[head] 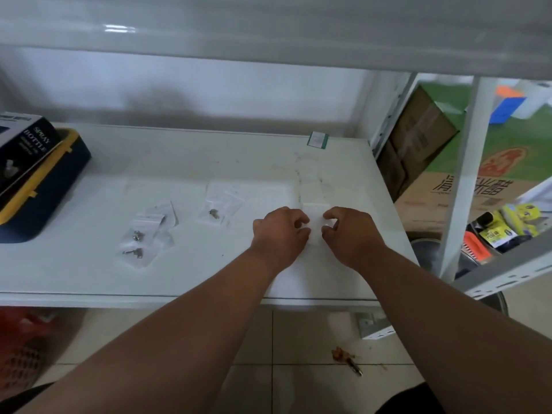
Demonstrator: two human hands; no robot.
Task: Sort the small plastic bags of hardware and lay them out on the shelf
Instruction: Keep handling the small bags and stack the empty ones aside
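Note:
On the white shelf point(89, 270) lie small clear plastic bags. A cluster of bags with screws point(146, 234) sits left of centre. Another pair of bags holding one small metal part point(218, 209) lies at the middle. Both hands meet over the right part of the shelf. My left hand point(279, 234) and my right hand point(351, 234) pinch a pale clear bag point(315, 227) between their fingertips, low over the surface. Its contents are too faint to tell. More faint empty-looking bags point(313, 186) lie just behind the hands.
A dark box with yellow trim point(44, 186) stands at the shelf's left end, with a spray bottle carton point(21, 147) on top. A green-edged label point(318, 140) lies at the back right. An upright post point(463, 180) and cardboard boxes point(418, 135) stand to the right.

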